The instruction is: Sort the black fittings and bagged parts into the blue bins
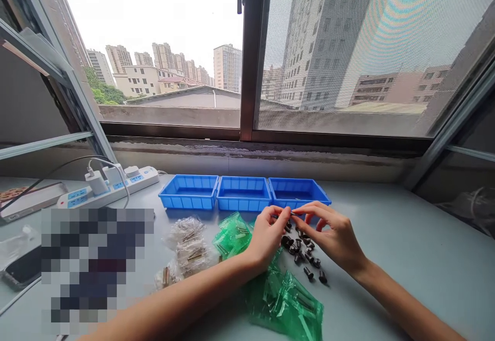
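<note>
My left hand [266, 238] and my right hand [334, 230] meet fingertip to fingertip over the table, both in a pinch. Between the tips shows a sliver of a small metal piece, mostly covered by the fingers; its kind cannot be made out. Just below lies a loose pile of dark metal bolts [297, 245], a few apart from the rest. Green plastic packets [234, 235] with thin metal parts inside lie left of my left hand. More green packets [297, 305] are spread nearer to me, right of my left forearm. Clear packets [191, 248] holding small metal parts lie farther left.
Three blue bins [243, 202] stand side by side behind my hands; a small bit lies in the right one. At left are a white power strip [116, 189] with plugs and cables, a phone [23, 269] and a blurred-out patch. A window [247, 130] rises behind the table.
</note>
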Available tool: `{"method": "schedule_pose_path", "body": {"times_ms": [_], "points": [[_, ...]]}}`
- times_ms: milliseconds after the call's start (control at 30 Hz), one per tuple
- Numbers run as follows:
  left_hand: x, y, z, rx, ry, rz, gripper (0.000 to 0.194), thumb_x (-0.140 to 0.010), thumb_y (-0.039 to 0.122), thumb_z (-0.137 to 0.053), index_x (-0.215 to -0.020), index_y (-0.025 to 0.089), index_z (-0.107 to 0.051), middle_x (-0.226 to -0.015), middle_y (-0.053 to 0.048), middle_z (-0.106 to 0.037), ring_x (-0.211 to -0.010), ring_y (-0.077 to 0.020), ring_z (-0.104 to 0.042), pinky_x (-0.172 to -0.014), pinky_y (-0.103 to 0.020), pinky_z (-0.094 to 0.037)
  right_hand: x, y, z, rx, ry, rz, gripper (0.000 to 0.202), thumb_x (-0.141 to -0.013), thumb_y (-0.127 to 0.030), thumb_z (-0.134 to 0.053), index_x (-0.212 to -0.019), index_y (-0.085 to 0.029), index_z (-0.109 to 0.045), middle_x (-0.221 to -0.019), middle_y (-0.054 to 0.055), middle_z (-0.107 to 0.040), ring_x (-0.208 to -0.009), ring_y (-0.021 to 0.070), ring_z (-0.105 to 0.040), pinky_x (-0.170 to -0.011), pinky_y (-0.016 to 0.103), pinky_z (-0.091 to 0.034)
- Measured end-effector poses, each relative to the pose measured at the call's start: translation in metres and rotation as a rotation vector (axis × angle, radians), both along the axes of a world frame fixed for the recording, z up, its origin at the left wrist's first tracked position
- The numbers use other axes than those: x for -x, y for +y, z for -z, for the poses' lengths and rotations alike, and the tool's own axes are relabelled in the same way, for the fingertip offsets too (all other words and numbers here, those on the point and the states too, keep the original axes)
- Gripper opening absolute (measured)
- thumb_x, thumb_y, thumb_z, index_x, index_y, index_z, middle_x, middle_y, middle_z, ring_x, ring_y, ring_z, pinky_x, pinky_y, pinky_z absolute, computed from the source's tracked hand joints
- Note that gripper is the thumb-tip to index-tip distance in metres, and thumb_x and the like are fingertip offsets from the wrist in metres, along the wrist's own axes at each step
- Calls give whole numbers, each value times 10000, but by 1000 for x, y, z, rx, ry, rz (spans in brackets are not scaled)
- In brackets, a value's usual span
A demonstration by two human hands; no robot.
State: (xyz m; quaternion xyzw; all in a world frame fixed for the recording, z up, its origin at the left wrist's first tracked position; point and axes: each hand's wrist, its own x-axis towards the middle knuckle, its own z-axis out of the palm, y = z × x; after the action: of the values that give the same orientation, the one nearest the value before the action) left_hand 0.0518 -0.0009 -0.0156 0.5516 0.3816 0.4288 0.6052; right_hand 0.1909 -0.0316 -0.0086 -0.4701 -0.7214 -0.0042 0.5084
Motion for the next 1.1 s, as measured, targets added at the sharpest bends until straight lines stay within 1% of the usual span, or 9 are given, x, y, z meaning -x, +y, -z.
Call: {"method": "schedule_pose_path", "body": {"times_ms": [133, 267, 367, 467, 567, 700, 800, 933, 1100], "points": [[0, 1, 1, -24, -2, 1, 499, -650, 638, -583, -761, 152, -579, -558, 51, -422, -463, -62, -376, -387, -192, -251, 2, -1, -2, 31, 56, -7, 256, -809, -432, -578, -747, -206, -684, -661, 18, -652, -487, 102, -565, -384, 196, -437], [0, 0, -2, 19, -12, -18, 523, -624, 628, -616, -849, 156, -585, -588, 46, -445, -473, -70, -392, -375, -185, -255, 2, 1, -2, 80, 145, 38, 284, -766, -471, -601, -743, -202, -690, -653, 27, -657, -491, 118, -564, -382, 208, -443], [1, -1, -2, 16, 2, -46, 456, -622, 583, -650, -762, 153, -586, -626, 32, -465, -485, -62, -397, -383, -180, -262, -1, 2, -2, 142, 260, 99, 318, -735, -495, -606, -754, -189, -695, -692, 51, -680, -503, 131, -571, -365, 213, -435], [1, 0, 0, -70, 53, -71, 376, -621, 502, -686, -618, 136, -602, -734, -3, -502, -519, -51, -403, -408, -185, -281, -2, 4, -3, 187, 338, 143, 349, -702, -516, -614, -756, -182, -700, -702, 65, -685, -497, 137, -564, -346, 215, -410], [1, 2, 4, -131, 88, -66, 304, -637, 438, -690, -586, 141, -647, -789, -23, -526, -556, -62, -419, -452, -200, -324, -3, 5, -4, 215, 361, 158, 359, -679, -525, -621, -757, -185, -707, -711, 69, -692, -505, 143, -568, -362, 225, -411], [2, 3, 5, -158, 113, -55, 237, -681, 391, -659, -642, 161, -697, -791, -30, -546, -601, -88, -450, -511, -219, -372, -3, 7, -2, 275, 395, 150, 346, -661, -503, -632, -770, -187, -719, -709, 71, -701, -530, 158, -585, -370, 231, -417], [2, 2, 4, -172, 140, -48, 222, -705, 377, -639, -693, 169, -717, -795, -32, -551, -619, -97, -461, -535, -226, -388, -6, 10, 2, 312, 448, 142, 358, -648, -506, -635, -770, -181, -721, -760, 86, -712, -561, 170, -595, -352, 228, -421], [2, 1, 2, -188, 159, -41, 230, -716, 377, -628, -725, 168, -724, -802, -36, -549, -625, -99, -461, -526, -219, -383, -11, 17, 6, 329, 543, 113, 371, -623, -499, -663, -779, -167, -717, -733, 84, -709, -570, 181, -604, -328, 225, -431], [2, 1, 3, -176, 147, -48, 226, -704, 375, -649, -698, 160, -716, -817, -38, -545, -608, -90, -448, -501, -210, -368, -16, 21, 11, 337, 621, 70, 342, -608, -457, -697, -781, -162, -711, -732, 77, -709, -615, 197, -631, -332, 231, -474]]}}
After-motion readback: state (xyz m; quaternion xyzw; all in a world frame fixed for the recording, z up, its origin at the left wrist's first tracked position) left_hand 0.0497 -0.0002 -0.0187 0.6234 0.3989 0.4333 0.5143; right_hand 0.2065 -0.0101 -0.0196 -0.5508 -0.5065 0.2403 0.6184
